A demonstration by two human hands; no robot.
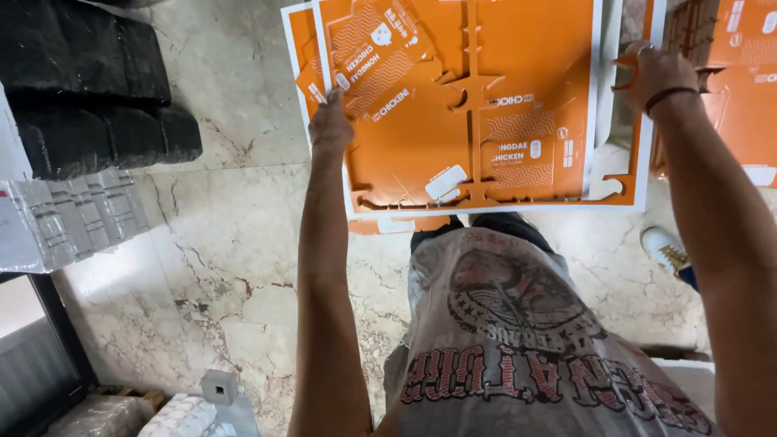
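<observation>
A large orange die-cut cardboard sheet (486,65) with white borders and box-shaped cut-outs hangs flat in front of me. My left hand (330,123) grips its left edge, fingers curled over the border. At the sheet's right edge, my right hand (655,74), with a dark band on the wrist, holds the border. A second orange sheet (301,48) lies just under the first, showing along its left side. My grey printed shirt fills the lower middle of the view.
More orange cardboard sheets (740,73) are stacked at the upper right. Black bundles (89,81) and a wrapped grey pack (73,218) sit at the left on the marble floor (227,267). A white shoe (665,249) shows at the right.
</observation>
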